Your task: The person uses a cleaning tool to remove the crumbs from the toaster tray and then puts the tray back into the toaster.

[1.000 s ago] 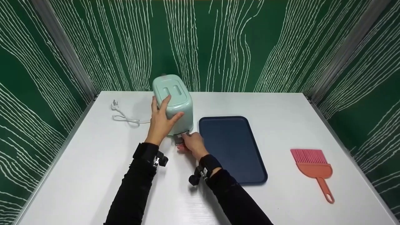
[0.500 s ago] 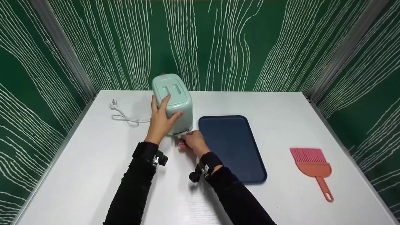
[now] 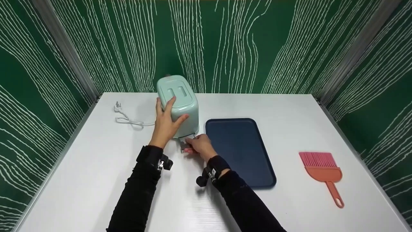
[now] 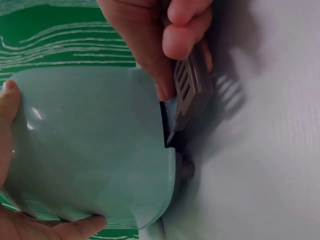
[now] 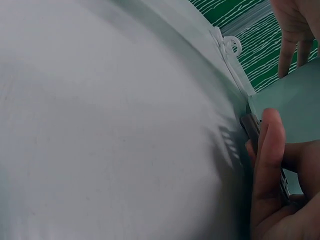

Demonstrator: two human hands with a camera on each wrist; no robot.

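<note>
A mint-green toaster point(image 3: 188, 120) with a lid stands at the back of the white table, left of centre. My left hand point(image 3: 165, 125) rests on its near left corner, fingers spread across the lid and side, thumb against the near end. At the base of that end, my right hand point(image 3: 201, 145) pinches the grey slotted end of a crumb tray point(image 4: 199, 95). The tray sticks partly out of the toaster, tilted in the left wrist view, and its inner part is hidden inside.
A dark blue tray point(image 3: 239, 148) lies just right of the toaster and my right hand. Farther right lies a pink-bristled brush with an orange dustpan point(image 3: 323, 174). The toaster's white cord point(image 3: 128, 121) and plug point(image 3: 118, 107) are at the back left. Green patterned panels point(image 3: 238, 48) bound the table.
My right hand has drawn the crumb tray slightly farther out of the toaster, so more of its pale surface shows. My left hand and the toaster have stayed in place.
</note>
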